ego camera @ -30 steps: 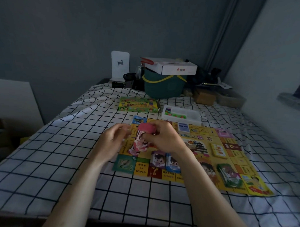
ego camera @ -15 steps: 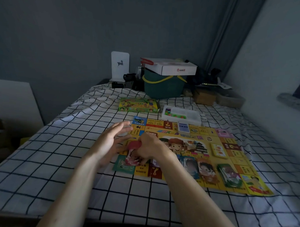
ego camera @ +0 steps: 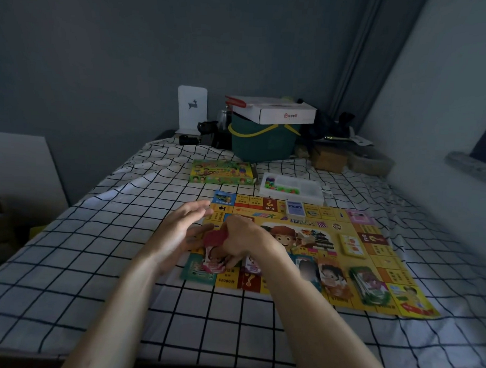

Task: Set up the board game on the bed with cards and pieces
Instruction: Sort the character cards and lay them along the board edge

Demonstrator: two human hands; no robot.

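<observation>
We judge the setup well under way: the game board [ego camera: 311, 235] lies flat on the bed [ego camera: 96, 247], with card stacks already set along its near edge, among them a purple deck [ego camera: 252, 264] and a green deck [ego camera: 369, 282], and a blue deck [ego camera: 295, 208] at its far edge. Our right hand [ego camera: 242, 240] curls round a pink deck [ego camera: 214, 251] and holds it low over the board's near left corner, while our left hand [ego camera: 184, 227] is spread just beside it. Left to do, it seems, are the pieces, which look to be in the white tray [ego camera: 292, 187] beyond the board, though the dim light blurs them.
</observation>
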